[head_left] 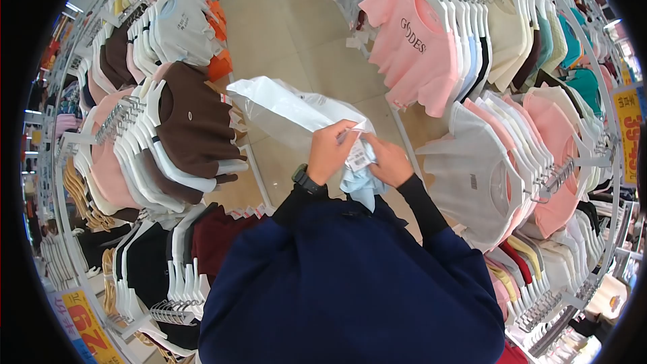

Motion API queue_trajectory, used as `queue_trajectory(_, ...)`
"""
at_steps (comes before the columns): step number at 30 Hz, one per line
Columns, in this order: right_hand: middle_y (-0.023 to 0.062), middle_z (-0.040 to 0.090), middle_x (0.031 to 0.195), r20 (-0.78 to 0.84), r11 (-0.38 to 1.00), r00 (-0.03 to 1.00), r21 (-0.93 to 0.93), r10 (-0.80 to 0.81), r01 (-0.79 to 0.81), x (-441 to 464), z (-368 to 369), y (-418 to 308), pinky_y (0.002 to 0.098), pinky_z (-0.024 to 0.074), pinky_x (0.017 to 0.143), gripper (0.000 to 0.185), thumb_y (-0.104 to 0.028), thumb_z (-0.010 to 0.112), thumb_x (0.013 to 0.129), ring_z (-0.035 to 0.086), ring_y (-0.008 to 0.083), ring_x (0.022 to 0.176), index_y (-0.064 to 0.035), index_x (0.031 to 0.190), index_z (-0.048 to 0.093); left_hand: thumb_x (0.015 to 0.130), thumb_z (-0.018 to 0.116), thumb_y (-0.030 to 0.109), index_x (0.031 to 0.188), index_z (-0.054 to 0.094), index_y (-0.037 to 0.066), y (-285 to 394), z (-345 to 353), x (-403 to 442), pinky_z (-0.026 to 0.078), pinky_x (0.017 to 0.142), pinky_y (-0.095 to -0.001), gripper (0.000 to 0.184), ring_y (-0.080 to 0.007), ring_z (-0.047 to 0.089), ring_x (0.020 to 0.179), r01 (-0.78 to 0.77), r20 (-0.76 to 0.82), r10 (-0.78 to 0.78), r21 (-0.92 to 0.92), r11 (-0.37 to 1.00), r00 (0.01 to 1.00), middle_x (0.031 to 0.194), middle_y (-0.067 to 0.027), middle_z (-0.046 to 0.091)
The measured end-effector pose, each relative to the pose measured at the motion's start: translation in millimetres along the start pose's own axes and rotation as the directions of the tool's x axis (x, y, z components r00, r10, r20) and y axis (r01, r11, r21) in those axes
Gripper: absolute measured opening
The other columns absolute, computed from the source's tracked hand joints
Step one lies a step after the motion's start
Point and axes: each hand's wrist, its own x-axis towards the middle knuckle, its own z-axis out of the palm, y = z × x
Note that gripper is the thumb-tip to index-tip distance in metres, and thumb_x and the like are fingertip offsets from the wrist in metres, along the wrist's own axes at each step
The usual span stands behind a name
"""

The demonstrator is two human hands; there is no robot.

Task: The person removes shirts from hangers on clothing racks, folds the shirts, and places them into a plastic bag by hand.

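My left hand, with a dark watch on its wrist, is closed on the edge of a clear and white plastic bag. The bag stretches out to the upper left over the aisle. Beside it my right hand pinches a light blue garment, which hangs down in front of my body. Between the two hands a white tag with a barcode faces up. The fingertips of both hands are close together near the tag.
Racks of shirts on white hangers line both sides, with a brown shirt at left and a pink shirt and grey shirt at right. A tiled floor runs between them. Yellow price signs stand at the edges.
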Motion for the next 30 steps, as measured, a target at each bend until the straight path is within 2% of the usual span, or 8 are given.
queue_trajectory(2, 0.0235, 0.067, 0.098, 0.219, 0.965, 0.967, -0.252, 0.13, -0.072, 16.8, 19.3, 4.2, 0.048, 0.0503, 0.076, 0.034, -0.012, 0.061, 0.076, 0.062, 0.0427, 0.091, 0.001, 0.108, 0.059, 0.087, 0.064, 0.013, 0.101, 0.068, 0.002, 26.1, 6.2, -4.3, 0.05, 0.063, -0.0348, 0.019, -0.034, 0.065, 0.072, 0.023, 0.046, -0.023, -0.01, 1.0, 0.999, 0.084, -0.0184, 0.068)
queue_trajectory(6, 0.0241, 0.063, 0.116, 0.002, 0.927, 0.995, 0.362, 0.1, -0.094, 51.2, 40.7, 62.4, 0.0429, 0.0499, 0.09, 0.034, -0.015, 0.06, 0.084, 0.064, 0.0383, 0.103, 0.0042, 0.112, 0.061, 0.086, 0.064, 0.012, 0.098, 0.069, 0.003, 23.8, -5.7, -13.5, 0.051, 0.066, -0.037, 0.016, -0.0353, 0.066, 0.077, -0.125, -0.081, 0.148, 0.239, 0.963, 0.986, 0.088, -0.0175, 0.069)
queue_trajectory(9, 0.0153, 0.062, 0.125, 0.511, -0.079, 0.725, 0.838, 0.462, -0.54, 59.9, 17.9, 58.3, 0.0369, 0.0505, 0.094, 0.035, -0.014, 0.048, 0.097, 0.062, 0.0241, 0.113, 0.0007, 0.128, 0.053, 0.086, 0.064, 0.011, 0.098, 0.07, 0.003, 20.0, -30.6, -24.4, 0.052, 0.065, -0.0365, 0.015, -0.0346, 0.066, 0.077, 0.036, -0.105, -0.012, 0.236, 0.971, 0.994, 0.09, -0.0171, 0.069)
queue_trajectory(12, 0.0136, 0.062, 0.124, 0.411, -0.345, 0.885, 0.881, 0.22, -0.324, 58.2, 44.5, 84.1, 0.0358, 0.0525, 0.093, 0.036, -0.018, 0.04, 0.102, 0.061, 0.021, 0.113, -0.0023, 0.132, 0.05, 0.086, 0.065, 0.01, 0.101, 0.07, 0.001, 28.1, -27.2, -29.7, 0.052, 0.064, -0.0349, 0.018, -0.0325, 0.067, 0.074, 0.021, -0.139, 0.001, 0.153, 0.988, 0.99, 0.09, -0.0178, 0.07)
queue_trajectory(16, 0.0123, 0.055, 0.132, 0.095, 0.057, 0.679, 0.978, 0.728, -0.199, 77.9, 117.1, 89.5, 0.0372, 0.0509, 0.095, 0.035, -0.022, 0.041, 0.102, 0.059, 0.0233, 0.114, -0.004, 0.131, 0.047, 0.088, 0.065, 0.01, 0.105, 0.069, -0.001, 34.0, -10.7, -27.5, 0.051, 0.064, -0.0325, 0.021, -0.0293, 0.067, 0.071, 0.013, -0.091, -0.012, 0.014, 1.0, 0.996, 0.089, -0.0193, 0.069)
queue_trajectory(20, 0.0109, 0.052, 0.136, 0.207, -0.215, 0.832, 0.97, 0.515, -0.109, 79.4, 158.5, 74.1, 0.0378, 0.0474, 0.097, 0.041, -0.024, 0.048, 0.1, 0.055, 0.0234, 0.117, -0.0053, 0.136, 0.044, 0.091, 0.062, 0.006, 0.108, 0.068, -0.004, 36.5, -7.9, -25.9, 0.049, 0.071, -0.0262, 0.021, -0.0116, 0.062, 0.077, 0.106, -0.037, -0.108, -0.058, 0.993, 0.993, 0.089, -0.0096, 0.071)
queue_trajectory(25, 0.0113, 0.06, 0.124, 0.025, 0.422, 0.788, 0.833, 0.615, -0.356, 61.3, 152.6, 61.9, 0.0345, 0.0446, 0.095, 0.039, -0.031, 0.053, 0.098, 0.055, 0.0193, 0.115, -0.0013, 0.124, 0.057, 0.095, 0.061, 0.016, 0.105, 0.068, -0.004, -24.2, -50.8, -11.7, 0.047, 0.073, -0.0248, 0.024, -0.0069, 0.057, 0.082, 0.292, -0.087, -0.314, -0.205, 0.934, 0.945, 0.09, -0.002, 0.069)
queue_trajectory(30, 0.0211, 0.056, 0.132, 0.355, 0.641, 0.808, 0.492, 0.471, -0.59, 26.1, 108.1, 63.6, 0.0372, 0.0395, 0.102, 0.058, -0.04, 0.057, 0.095, 0.052, 0.0264, 0.123, 0.0034, 0.133, 0.051, 0.096, 0.061, 0.019, 0.105, 0.069, -0.001, -63.6, -92.9, 5.9, 0.043, 0.064, -0.0213, 0.024, -0.005, 0.056, 0.075, 0.424, -0.186, -0.5, -0.333, 0.842, 0.846, 0.087, 0.0012, 0.066)
